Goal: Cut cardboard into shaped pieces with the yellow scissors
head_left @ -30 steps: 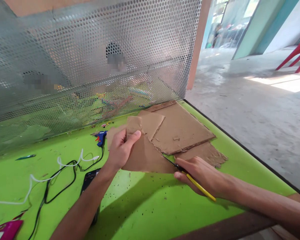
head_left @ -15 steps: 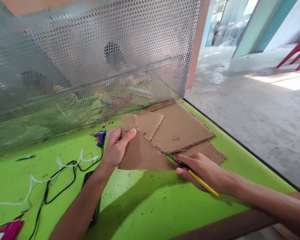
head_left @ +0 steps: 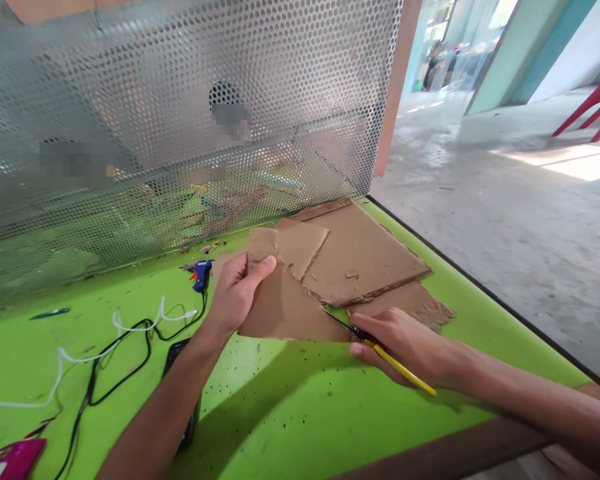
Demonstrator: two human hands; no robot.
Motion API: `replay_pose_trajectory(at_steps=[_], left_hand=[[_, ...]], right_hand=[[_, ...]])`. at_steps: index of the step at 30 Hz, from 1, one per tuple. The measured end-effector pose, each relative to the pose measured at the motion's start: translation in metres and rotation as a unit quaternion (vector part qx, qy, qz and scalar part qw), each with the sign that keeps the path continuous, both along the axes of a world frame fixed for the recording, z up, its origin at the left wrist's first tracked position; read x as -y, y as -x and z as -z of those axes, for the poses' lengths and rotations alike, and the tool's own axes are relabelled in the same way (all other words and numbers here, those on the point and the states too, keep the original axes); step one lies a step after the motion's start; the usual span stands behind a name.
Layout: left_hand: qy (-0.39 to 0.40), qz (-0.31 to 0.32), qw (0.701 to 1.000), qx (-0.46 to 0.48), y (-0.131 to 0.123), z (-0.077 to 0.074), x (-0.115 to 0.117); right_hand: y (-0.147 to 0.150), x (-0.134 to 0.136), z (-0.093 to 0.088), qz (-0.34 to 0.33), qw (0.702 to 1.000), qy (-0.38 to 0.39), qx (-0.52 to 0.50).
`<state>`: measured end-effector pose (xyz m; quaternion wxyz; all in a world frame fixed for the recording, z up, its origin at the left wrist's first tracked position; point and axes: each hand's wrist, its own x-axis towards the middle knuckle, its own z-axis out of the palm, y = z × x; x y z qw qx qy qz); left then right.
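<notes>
My left hand (head_left: 237,287) pinches a piece of brown cardboard (head_left: 285,307) at its left side, thumb on top and fingers hidden beneath. A ragged cut edge runs along the piece's upper right side. My right hand (head_left: 397,340) is wrapped around a yellow-handled tool (head_left: 405,369) with a slim dark tip. I cannot make out whether it is scissors or long-nose pliers. Its tip touches the cardboard near the right end of the ragged edge. Behind lie a smaller cardboard scrap (head_left: 303,243) and a larger cardboard sheet (head_left: 367,253), with crumbs of cardboard on it.
A blue glue gun (head_left: 200,275) with a black cord lies left of my left hand, near a white cable (head_left: 130,328). A dark phone (head_left: 177,353) is partly under my left forearm. A perforated metal screen (head_left: 180,133) borders the green table (head_left: 260,413) at the back; people show behind it.
The cardboard piece and my left hand have shifted very slightly to the right. The tool's tip has moved a little down and right along the cardboard.
</notes>
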<state>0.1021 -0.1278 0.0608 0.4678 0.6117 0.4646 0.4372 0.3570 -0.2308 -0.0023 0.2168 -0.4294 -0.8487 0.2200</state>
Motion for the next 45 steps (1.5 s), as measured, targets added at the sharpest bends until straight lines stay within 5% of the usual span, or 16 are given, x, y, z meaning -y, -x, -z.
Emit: replay_pose_trajectory(at_steps=[11,45], left_hand=[[0.010,0.004,1.000,-0.002,-0.002,0.005,-0.001],[-0.064,0.022,0.997,-0.040,-0.011,0.002,0.007]], right_hand=[[0.006,0.006,0.013,0.045,0.999,0.004,-0.012],[0.004,0.002,0.007,0.016,1.000,0.001,0.001]])
